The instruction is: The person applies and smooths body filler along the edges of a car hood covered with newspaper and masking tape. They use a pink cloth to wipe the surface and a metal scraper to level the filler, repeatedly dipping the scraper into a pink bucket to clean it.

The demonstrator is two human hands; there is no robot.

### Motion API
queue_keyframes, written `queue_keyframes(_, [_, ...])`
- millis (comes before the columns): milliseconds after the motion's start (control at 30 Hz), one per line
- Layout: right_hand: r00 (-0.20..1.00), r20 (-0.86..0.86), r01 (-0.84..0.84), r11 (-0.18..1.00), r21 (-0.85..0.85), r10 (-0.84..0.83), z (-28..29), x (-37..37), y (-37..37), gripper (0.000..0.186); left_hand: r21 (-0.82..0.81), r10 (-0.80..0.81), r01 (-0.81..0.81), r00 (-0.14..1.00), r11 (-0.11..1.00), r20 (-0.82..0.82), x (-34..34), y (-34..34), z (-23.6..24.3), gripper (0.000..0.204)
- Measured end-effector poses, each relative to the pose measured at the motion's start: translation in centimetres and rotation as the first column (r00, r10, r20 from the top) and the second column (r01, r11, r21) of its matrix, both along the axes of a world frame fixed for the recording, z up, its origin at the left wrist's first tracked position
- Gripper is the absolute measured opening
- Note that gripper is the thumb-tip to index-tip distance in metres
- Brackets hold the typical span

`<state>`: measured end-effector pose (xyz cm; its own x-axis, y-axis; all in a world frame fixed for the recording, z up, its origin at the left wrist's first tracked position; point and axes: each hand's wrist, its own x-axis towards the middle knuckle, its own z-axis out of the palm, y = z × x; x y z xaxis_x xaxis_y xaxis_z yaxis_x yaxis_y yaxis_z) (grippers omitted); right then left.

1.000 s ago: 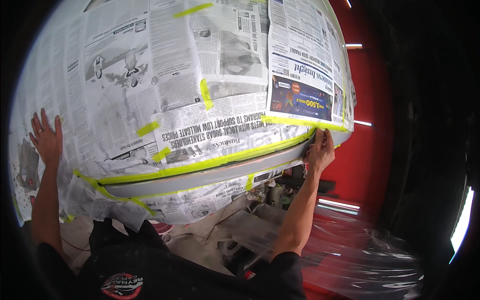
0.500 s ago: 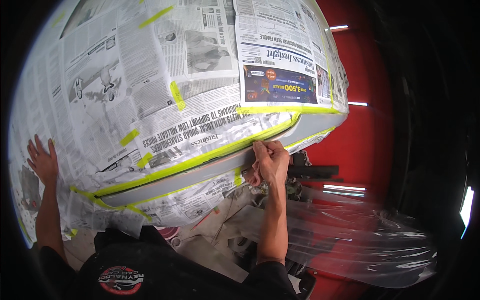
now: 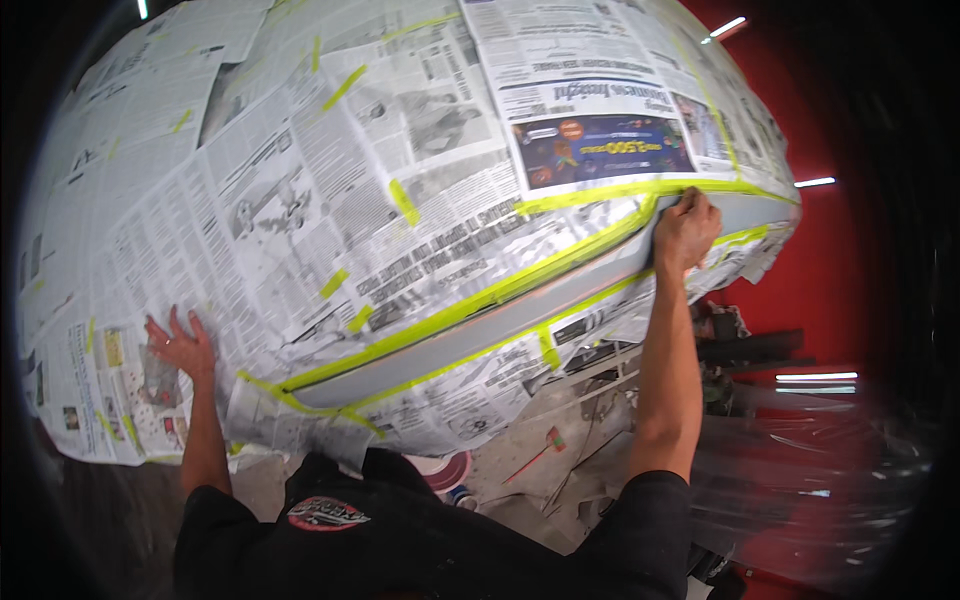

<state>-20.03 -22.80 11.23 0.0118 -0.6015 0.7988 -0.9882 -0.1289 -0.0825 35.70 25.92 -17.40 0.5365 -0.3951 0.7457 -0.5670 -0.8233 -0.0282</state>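
Against a large rounded mass of newspaper [image 3: 270,205], two bare hands. Laid at lower left, the left hand [image 3: 185,347], fingers fanned wide over thin, wrinkled sheets, with nothing seen in hold. Up near the right end of one smooth, matte grey panel [image 3: 420,363], the right hand [image 3: 687,232], fingers curled and bunched close together, tips at the upper border; cannot tell if holding anything. Slanting across the middle, from lower left to upper right, the same panel: long, narrow, with one thin orange-brown line along part of it. Bordering it above and below, bright yellow tape [image 3: 580,198], flat and straight-edged. Stuck on the sheets above, at least four short strips [image 3: 403,203]; just below the panel, one more. Left of the right hand and higher, one dark-blue printed advert [image 3: 605,150]. At lower right, clear, shiny, creased plastic sheeting [image 3: 800,480]; behind, a red wall [image 3: 770,290]. Beneath, on the grey floor [image 3: 505,440], one slim red stick [image 3: 528,463] and one round red tub [image 3: 455,473], partly hidden.
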Motion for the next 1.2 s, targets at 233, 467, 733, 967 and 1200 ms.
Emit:
queue_keyframes(233, [0.999,-0.036,0.038,0.997,-0.07,-0.041,1.6,-3.5,0.7,0.021,-0.599,-0.851,0.699,0.028,0.391,-0.524,-24.9,-14.5,17.3,0.023])
queue_keyframes(467, [1.0,0.014,-0.006,0.997,-0.072,0.007,1.0,-2.0,-0.1,0.021,-0.34,-0.896,0.921,0.021,0.189,-0.444,-33.8,-23.9,20.2,0.021])
queue_keyframes(733, [0.996,0.08,-0.028,0.995,-0.091,0.036,1.4,-2.3,0.6,0.017,-0.377,-0.926,0.889,0.119,0.261,-0.359,-35.7,-22.9,23.1,0.009])
queue_keyframes(967, [0.998,0.054,-0.027,0.998,-0.06,0.03,1.6,-1.6,1.2,0.016,-0.495,-0.62,0.831,-0.533,-0.254,-0.575,-42.7,-18.1,22.9,0.021])
queue_keyframes(1200, [0.995,0.083,-0.048,0.996,-0.073,0.054,1.5,-1.8,1.0,0.016,-0.838,-0.833,0.52,-0.382,0.164,-0.4,-40.6,-37.3,30.1,0.022])
